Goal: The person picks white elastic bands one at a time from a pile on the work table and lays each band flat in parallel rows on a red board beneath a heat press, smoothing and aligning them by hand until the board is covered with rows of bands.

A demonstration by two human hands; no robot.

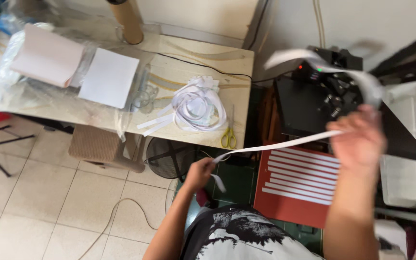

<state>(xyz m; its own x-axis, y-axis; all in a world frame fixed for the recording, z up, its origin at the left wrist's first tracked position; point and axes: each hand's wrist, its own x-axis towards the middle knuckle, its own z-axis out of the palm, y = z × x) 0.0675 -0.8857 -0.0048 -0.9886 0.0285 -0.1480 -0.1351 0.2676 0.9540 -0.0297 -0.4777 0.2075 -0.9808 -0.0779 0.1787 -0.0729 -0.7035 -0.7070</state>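
Tiled floor, wooden table (237, 58) carrying a heap of loose white strips (196, 106) and scissors (228, 137). Left hand (199, 174) pinches one end of a long white strip (275, 144); right hand (359, 139) grips it further along, blurred. Several strips already lie in rows on the red mat (285, 209); the heap remains

Bare arms and a printed shirt

Both forearms are uncovered, with no sleeves reaching the left hand (199, 173) or the blurred right hand (359, 139). The shirt (241, 236) is black, white and grey, seemingly printed with trees.
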